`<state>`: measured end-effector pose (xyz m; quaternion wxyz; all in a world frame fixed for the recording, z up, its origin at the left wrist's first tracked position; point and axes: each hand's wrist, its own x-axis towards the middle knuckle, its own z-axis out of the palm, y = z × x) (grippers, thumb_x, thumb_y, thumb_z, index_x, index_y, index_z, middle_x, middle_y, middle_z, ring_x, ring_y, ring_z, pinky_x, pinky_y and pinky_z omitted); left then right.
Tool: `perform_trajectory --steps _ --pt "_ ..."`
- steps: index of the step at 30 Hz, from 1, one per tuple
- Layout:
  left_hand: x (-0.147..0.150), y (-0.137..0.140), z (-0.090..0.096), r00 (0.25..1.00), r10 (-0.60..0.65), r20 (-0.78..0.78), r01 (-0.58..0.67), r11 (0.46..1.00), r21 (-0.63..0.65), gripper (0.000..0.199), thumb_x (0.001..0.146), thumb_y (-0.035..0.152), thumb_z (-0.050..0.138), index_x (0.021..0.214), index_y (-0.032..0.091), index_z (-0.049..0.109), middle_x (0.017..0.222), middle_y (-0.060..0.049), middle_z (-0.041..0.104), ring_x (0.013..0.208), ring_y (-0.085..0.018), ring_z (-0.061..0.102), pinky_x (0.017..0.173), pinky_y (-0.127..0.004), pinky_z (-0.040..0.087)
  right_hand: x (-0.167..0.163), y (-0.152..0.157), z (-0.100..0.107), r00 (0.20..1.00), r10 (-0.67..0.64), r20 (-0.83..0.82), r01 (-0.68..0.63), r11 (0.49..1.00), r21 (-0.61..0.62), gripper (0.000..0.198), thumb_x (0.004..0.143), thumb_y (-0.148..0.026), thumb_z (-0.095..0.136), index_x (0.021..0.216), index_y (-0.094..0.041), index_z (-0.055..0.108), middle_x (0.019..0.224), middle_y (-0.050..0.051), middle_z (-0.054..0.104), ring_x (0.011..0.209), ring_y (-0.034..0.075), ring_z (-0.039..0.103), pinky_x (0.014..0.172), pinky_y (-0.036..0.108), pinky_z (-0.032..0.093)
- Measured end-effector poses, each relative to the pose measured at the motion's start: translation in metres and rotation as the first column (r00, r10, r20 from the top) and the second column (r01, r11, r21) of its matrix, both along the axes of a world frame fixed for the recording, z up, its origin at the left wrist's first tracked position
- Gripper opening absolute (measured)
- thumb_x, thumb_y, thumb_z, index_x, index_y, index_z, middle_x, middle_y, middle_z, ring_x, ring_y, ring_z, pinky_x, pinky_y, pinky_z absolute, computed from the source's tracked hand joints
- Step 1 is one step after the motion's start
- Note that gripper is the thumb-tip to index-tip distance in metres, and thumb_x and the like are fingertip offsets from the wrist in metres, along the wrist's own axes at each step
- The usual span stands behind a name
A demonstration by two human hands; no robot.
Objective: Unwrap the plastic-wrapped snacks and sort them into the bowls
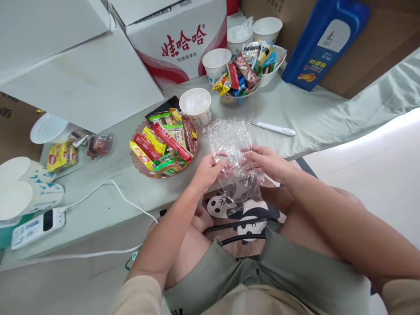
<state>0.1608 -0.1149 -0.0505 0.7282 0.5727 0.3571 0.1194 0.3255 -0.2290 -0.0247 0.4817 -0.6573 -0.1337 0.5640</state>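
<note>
A crinkled clear plastic bag (231, 138) lies at the table's front edge, its lower part hanging over toward my lap. My left hand (210, 170) pinches the bag's left side, thumb bent toward the fingers. On the opposite side, my right hand (267, 162) has its fingers on the same plastic, partly behind and through it. Just left of my left hand stands a round, gold-rimmed plate (135, 162) heaped with wrapped snacks (172, 140). A white utility knife (274, 128) rests on the cloth beyond my right hand.
A paper cup (196, 106) stands behind the plate, and a snack-filled bowl (241, 99) is farther back. White boxes (193, 48) and a blue bottle (323, 48) line the rear. A white power strip (38, 227) with its cable (129, 201) lies at left.
</note>
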Motion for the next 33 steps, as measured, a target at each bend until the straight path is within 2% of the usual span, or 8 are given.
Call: perform_trajectory --steps 4,7,11,16,19,26,28,33 --pt "-0.005 0.006 0.001 0.996 -0.074 -0.049 0.074 0.997 0.008 0.04 0.082 0.044 0.071 0.112 0.019 0.06 0.063 0.002 0.07 0.046 -0.013 0.066 0.039 -0.018 0.039 0.008 0.0 -0.005 0.996 0.078 0.037 -0.078 0.997 0.011 0.006 0.088 -0.019 0.065 0.092 -0.023 0.066 0.069 0.003 0.067 0.054 0.013 0.059 0.05 0.027 0.048" --pt "-0.007 0.01 0.0 0.997 -0.058 -0.057 0.061 0.997 0.047 0.034 0.086 0.044 0.067 0.11 0.02 0.06 0.054 0.004 0.065 0.037 -0.012 0.058 0.036 -0.018 0.035 0.012 -0.002 -0.009 0.99 0.089 0.113 -0.099 0.991 0.091 0.019 0.089 -0.02 0.062 0.106 -0.027 0.066 0.071 0.001 0.068 0.053 0.013 0.059 0.049 0.026 0.048" --pt "-0.008 0.014 -0.001 0.999 0.003 0.035 -0.003 1.0 0.012 0.036 0.084 0.047 0.067 0.108 0.022 0.058 0.064 0.002 0.069 0.047 -0.014 0.065 0.043 -0.019 0.043 0.014 -0.004 -0.015 0.955 0.083 0.285 -0.155 0.958 0.241 0.038 0.087 -0.018 0.059 0.122 -0.032 0.063 0.109 0.002 0.073 0.056 0.01 0.058 0.053 0.028 0.053" --pt "-0.01 0.014 -0.001 0.989 -0.123 0.077 0.129 0.988 -0.08 0.078 0.068 0.047 0.084 0.132 0.023 0.045 0.077 -0.002 0.076 0.064 -0.019 0.074 0.053 -0.021 0.049 0.016 -0.003 -0.02 0.885 -0.013 0.466 -0.198 0.895 0.401 0.017 0.084 -0.016 0.057 0.089 -0.025 0.071 0.13 0.004 0.066 0.076 0.013 0.067 0.062 0.029 0.055" --pt "-0.009 0.014 -0.002 0.99 -0.124 0.072 0.128 0.99 -0.055 0.067 0.07 0.044 0.084 0.121 0.022 0.048 0.077 -0.003 0.076 0.064 -0.018 0.073 0.054 -0.021 0.048 0.017 -0.004 -0.019 0.807 -0.098 0.582 -0.248 0.838 0.486 0.019 0.085 -0.017 0.059 0.07 -0.023 0.07 0.12 0.006 0.068 0.101 0.021 0.067 0.066 0.03 0.055" --pt "-0.001 0.015 -0.007 0.987 -0.023 0.162 0.037 0.996 -0.086 0.038 0.078 0.036 0.075 0.111 0.024 0.06 0.075 0.004 0.069 0.055 -0.011 0.065 0.054 -0.021 0.049 0.021 -0.017 -0.023 0.62 -0.149 0.771 -0.469 0.718 0.515 0.03 0.087 -0.012 0.055 0.073 -0.027 0.076 0.133 0.004 0.055 0.09 0.016 0.064 0.087 0.043 0.057" --pt "0.003 0.015 -0.008 0.983 0.036 0.182 -0.017 0.994 -0.104 0.024 0.077 0.031 0.073 0.097 0.02 0.064 0.076 0.002 0.069 0.055 -0.009 0.061 0.054 -0.021 0.048 0.024 -0.019 -0.022 0.627 -0.12 0.77 -0.463 0.737 0.492 0.03 0.087 -0.013 0.055 0.069 -0.027 0.076 0.133 0.003 0.055 0.092 0.017 0.064 0.09 0.044 0.057" --pt "0.005 0.019 -0.004 0.977 0.121 0.174 -0.085 0.976 -0.202 0.01 0.074 0.026 0.063 0.076 0.016 0.066 0.078 -0.003 0.069 0.062 -0.011 0.061 0.058 -0.023 0.052 0.034 -0.018 -0.009 0.774 -0.078 0.628 -0.205 0.908 0.366 0.022 0.08 -0.018 0.057 0.076 -0.027 0.077 0.139 0.003 0.056 0.119 0.027 0.06 0.103 0.05 0.051"
